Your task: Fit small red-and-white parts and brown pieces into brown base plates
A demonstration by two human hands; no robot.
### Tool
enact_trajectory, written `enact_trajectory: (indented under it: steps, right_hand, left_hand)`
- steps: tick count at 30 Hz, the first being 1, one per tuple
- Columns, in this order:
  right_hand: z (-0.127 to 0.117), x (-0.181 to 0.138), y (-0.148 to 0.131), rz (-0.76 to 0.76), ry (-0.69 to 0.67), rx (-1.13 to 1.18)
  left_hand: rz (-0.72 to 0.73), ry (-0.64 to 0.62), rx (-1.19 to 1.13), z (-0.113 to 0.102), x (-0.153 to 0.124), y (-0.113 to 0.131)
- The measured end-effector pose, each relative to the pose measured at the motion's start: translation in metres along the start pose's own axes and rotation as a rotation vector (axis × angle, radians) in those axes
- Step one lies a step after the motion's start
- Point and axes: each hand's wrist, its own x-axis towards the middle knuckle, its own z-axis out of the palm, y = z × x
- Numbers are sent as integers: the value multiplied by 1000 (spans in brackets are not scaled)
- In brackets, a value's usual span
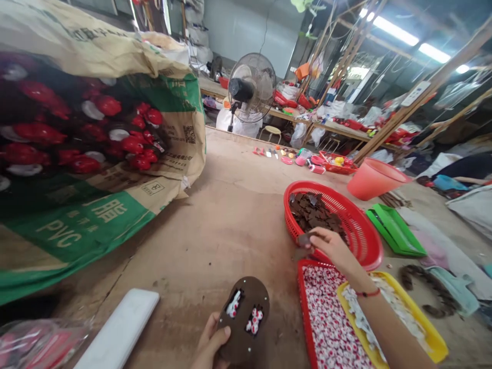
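My left hand (209, 343) grips a brown oval panel (246, 312), long axis pointing far; my right hand (334, 246) pinches a dark chip (303, 239) above a red plastic basket (361, 236) of brown chips (313, 212).

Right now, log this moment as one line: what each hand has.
left hand: holds dark brown oval piece | right hand: pinches brown chip | beside red basket
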Motion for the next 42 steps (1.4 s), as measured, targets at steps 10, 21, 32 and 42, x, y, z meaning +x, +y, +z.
enact_trajectory:
  steps: [10,21,32,42]
  right_hand:
    - [119,-59,8,-81,-380,-130]
    - [102,-68,-26,-21,-220,218]
    - [99,-96,-65,-90,-477,22]
    - [114,-107,-77,-290,-464,-108]
  left_hand:
    - [44,-14,-6,-24,-22,-11]
    - [6,-119,15,-19,-31,-17]
    - [35,-204,42,-7,-40,-30]
    - [122,-240,46,-6,-42,-41]
